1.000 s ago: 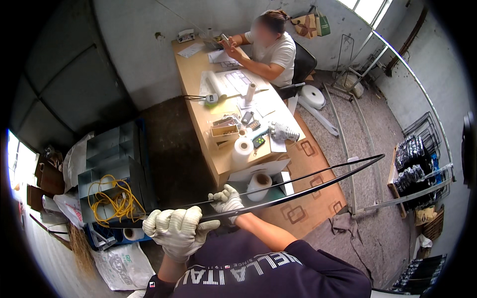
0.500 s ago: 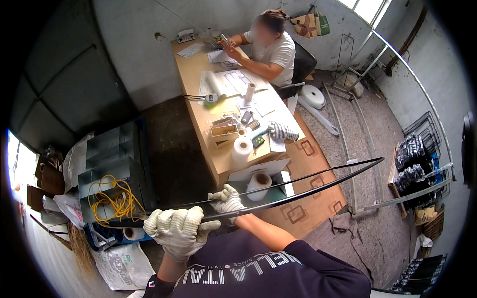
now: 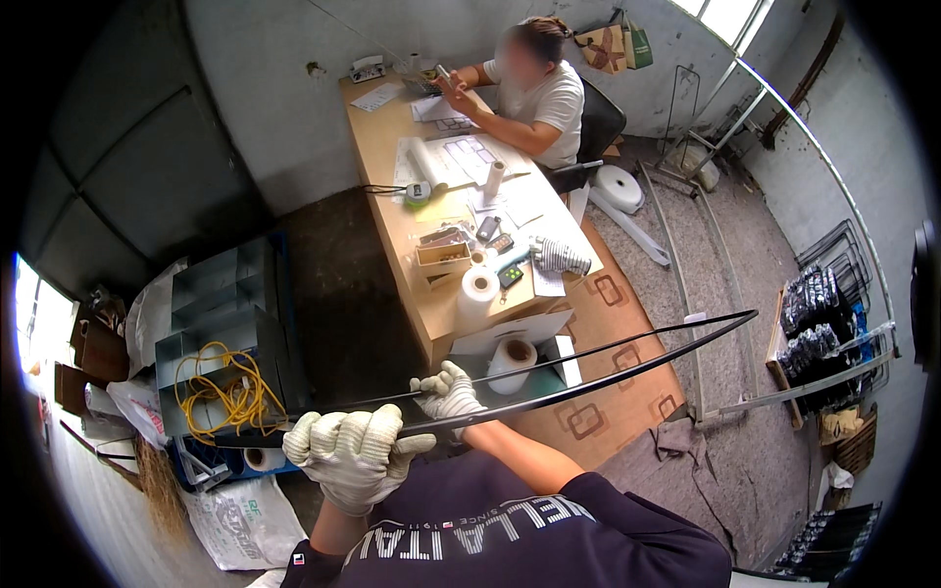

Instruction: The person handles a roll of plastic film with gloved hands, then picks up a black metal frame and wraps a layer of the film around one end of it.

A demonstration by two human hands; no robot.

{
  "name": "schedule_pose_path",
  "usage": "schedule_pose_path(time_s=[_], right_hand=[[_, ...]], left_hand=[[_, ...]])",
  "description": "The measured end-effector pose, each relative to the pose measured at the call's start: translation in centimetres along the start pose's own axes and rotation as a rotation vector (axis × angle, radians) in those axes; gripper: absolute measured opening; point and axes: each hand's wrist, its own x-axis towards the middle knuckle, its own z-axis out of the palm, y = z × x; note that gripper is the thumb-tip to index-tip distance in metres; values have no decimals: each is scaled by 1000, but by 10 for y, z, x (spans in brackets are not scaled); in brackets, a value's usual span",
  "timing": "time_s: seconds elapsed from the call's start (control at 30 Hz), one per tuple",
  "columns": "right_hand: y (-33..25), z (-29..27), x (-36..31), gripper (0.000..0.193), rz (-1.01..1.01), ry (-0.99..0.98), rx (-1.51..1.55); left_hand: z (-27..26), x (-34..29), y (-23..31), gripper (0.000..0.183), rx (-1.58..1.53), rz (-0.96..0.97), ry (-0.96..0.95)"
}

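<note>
A long, narrow black loop-shaped frame [image 3: 588, 383] stretches from the left across my front, coming to a rounded corner on the right. White knit work gloves cover both hands. My left hand [image 3: 348, 454] is closed around the near bar, thumb pointing right. Farther forward, my right hand [image 3: 451, 394] has its fingers curled at the thinner far bar. The near bar crosses in front of its wrist, and its palm is hidden. The frame's left end runs behind my left hand toward a yellow cord [image 3: 221, 397].
Ahead stands a wooden desk [image 3: 392, 245] with papers, white rolls, a tape measure [image 3: 418, 193] and a striped glove [image 3: 559, 257]. A person [image 3: 549, 108] sits behind it holding a phone. Grey metal boxes [image 3: 221, 284] stand left; a metal rack [image 3: 814, 387] with black parts stands right.
</note>
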Motion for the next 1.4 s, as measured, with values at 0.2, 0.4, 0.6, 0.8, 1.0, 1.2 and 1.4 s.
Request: schedule_pose_path(time_s=[0.2,0.4,0.6,0.8,1.0,1.2,1.4], right_hand=[[-2,-2,1,45,30,-35,-9],[2,6,-10,45,7,3,-22],[-2,1,-4,45,3,-48,-18],[-1,-9,3,43,12,15,-9],[3,5,-6,50,-21,152,-35],[6,3,-4,51,-30,159,-69],[2,-16,10,41,1,83,-18]], left_hand=[[-3,2,2,36,28,0,-15],[2,-4,0,37,-2,-16,36],[1,4,1,34,28,18,-10],[-1,1,1,35,45,-23,-95],[3,-2,1,36,-19,-21,-87],[4,-8,-3,36,50,-17,-97],[1,-7,-3,36,79,-22,-149]])
